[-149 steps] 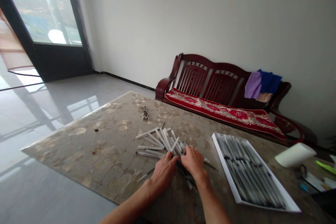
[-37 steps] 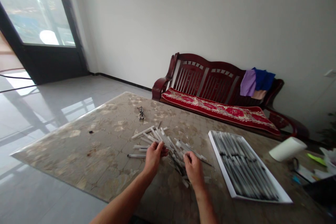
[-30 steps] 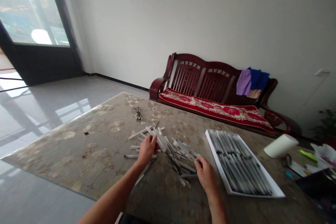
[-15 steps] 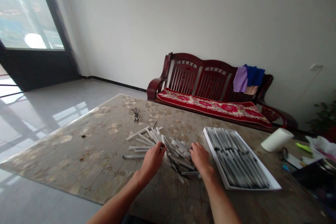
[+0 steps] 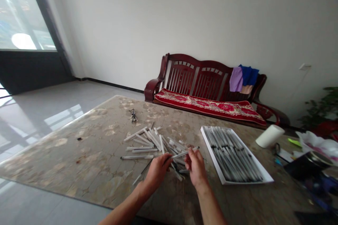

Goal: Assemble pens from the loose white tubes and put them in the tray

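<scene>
Both my hands are closed over a heap of white, translucent pen barrels on the table. My right hand pinches a pale pen barrel that spans the gap to my left hand, a dark tip showing past its fingers. My left hand is closed at the barrel's other end. From under it a thin stick like a pen refill, dark above and pale at its end, points down and left. Fingers hide where it meets the barrel. Right of my hands, a white box holds rows of dark-filled pens.
The patterned table carries black-framed glasses at the back. At the right are a white roll, a black mug-like vessel and a plastic bag. A wooden bench stands behind.
My hands have come closer together, with a pale pen barrel now between them. The thin refill-like stick now shows beside my left hand. The view has shifted slightly to the right.
</scene>
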Available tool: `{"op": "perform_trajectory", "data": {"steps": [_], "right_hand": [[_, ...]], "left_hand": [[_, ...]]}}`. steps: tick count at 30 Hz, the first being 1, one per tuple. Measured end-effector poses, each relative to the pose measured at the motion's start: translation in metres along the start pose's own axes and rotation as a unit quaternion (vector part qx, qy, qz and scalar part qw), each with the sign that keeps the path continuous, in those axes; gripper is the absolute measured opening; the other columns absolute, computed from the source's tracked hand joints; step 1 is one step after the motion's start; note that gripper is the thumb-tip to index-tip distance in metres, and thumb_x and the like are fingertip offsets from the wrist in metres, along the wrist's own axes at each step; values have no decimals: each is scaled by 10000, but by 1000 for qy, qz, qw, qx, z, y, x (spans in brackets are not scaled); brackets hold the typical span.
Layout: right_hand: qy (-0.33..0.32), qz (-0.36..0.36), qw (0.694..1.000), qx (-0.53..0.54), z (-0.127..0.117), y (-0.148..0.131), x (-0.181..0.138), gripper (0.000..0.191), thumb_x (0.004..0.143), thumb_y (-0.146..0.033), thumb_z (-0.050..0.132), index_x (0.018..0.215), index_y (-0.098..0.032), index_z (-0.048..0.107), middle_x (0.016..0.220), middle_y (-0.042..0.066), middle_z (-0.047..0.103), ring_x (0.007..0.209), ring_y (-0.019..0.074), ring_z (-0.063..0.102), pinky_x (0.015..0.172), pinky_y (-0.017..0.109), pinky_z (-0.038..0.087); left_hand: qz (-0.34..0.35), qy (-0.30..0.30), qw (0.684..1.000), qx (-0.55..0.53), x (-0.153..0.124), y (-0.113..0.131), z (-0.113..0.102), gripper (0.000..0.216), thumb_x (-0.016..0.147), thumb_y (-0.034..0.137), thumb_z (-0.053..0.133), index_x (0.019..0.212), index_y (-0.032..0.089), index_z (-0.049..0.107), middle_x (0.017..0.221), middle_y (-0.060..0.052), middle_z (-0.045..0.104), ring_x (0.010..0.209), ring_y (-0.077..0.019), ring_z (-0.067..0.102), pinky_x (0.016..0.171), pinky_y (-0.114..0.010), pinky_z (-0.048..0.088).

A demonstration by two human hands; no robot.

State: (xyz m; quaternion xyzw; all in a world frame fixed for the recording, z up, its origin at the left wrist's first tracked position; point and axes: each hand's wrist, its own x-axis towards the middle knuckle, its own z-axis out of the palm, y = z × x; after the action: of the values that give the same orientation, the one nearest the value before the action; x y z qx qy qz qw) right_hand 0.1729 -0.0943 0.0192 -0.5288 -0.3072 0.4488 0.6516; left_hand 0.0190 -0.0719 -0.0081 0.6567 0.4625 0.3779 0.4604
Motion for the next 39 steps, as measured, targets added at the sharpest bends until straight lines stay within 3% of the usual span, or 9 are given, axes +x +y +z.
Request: {"op": "perform_trajectory", "data": {"steps": [3, 6, 10, 14, 20, 25, 29, 35, 39], "right_hand": [[25, 2, 1000, -7, -14, -7, 11, 509, 639, -659, 738, 774, -187, 601, 534, -47, 569, 439, 90, 489, 365, 174, 349], [20, 23, 999, -30, -18, -4, 11, 547, 623, -700, 722, 746, -178, 616, 581, -13, 616, 469, 108, 532, 376, 192, 390], [7, 42, 998, -56, -5, 14, -4, 532, 661, -712, 682, 662, -192, 570, 544, -40, 557, 408, 79, 461, 324, 172, 293], [-29, 74, 995, -62, 2, 24, -13, 536, 703, -733, 624, 694, -198, 589, 577, -14, 598, 420, 100, 497, 335, 193, 335], [-51, 122, 976, -171, -7, 16, -6, 525, 697, -711, 635, 625, -195, 570, 461, -46, 501, 325, 63, 370, 301, 172, 172], [-62, 34, 985, -156, -7, 22, -7, 455, 707, -626, 680, 681, -178, 604, 542, -22, 566, 415, 84, 472, 334, 166, 276], [-56, 17, 990, -125, -7, 22, -8, 495, 661, -600, 728, 892, -167, 660, 737, 23, 658, 581, 144, 625, 386, 181, 420], [-50, 55, 981, -180, -6, 22, -3, 490, 723, -666, 619, 683, -179, 588, 524, -30, 547, 364, 90, 473, 286, 168, 237], [-39, -5, 984, -175, -7, 23, -3, 416, 698, -578, 693, 788, -175, 640, 608, -2, 616, 487, 132, 573, 335, 176, 320]], "left_hand": [[12, 13, 1000, 19, 2, -2, -16, 241, 815, 390, 553, 826, 205, 707, 596, 6, 637, 560, -156, 595, 583, -243, 440], [-26, 76, 992, -95, 7, -1, -19, 246, 745, 416, 634, 830, 195, 699, 583, 12, 637, 567, -165, 612, 570, -249, 457], [-78, 114, 936, -323, 11, 2, -6, 369, 636, 458, 766, 858, 170, 703, 616, 22, 633, 570, -138, 602, 554, -234, 469], [-98, 108, 899, -413, 11, 1, 6, 429, 577, 466, 823, 854, 158, 715, 629, 18, 648, 595, -128, 605, 590, -236, 488], [-103, 134, 901, -399, 13, -6, 5, 458, 528, 502, 836, 799, 163, 691, 622, 19, 667, 584, -147, 626, 615, -271, 520], [-106, 165, 908, -370, 12, -6, 6, 467, 540, 540, 815, 774, 159, 681, 617, 9, 675, 597, -174, 652, 606, -287, 532], [-109, 178, 906, -367, 11, -5, 7, 453, 540, 567, 806, 678, 169, 639, 584, 12, 661, 585, -176, 650, 603, -292, 538], [-95, 167, 920, -342, 10, -8, 8, 464, 556, 597, 786, 661, 174, 628, 580, 5, 665, 571, -173, 643, 608, -295, 538], [-91, 169, 921, -340, 10, -10, 8, 457, 571, 596, 776, 666, 175, 628, 591, 10, 662, 585, -175, 648, 621, -297, 539]]}}
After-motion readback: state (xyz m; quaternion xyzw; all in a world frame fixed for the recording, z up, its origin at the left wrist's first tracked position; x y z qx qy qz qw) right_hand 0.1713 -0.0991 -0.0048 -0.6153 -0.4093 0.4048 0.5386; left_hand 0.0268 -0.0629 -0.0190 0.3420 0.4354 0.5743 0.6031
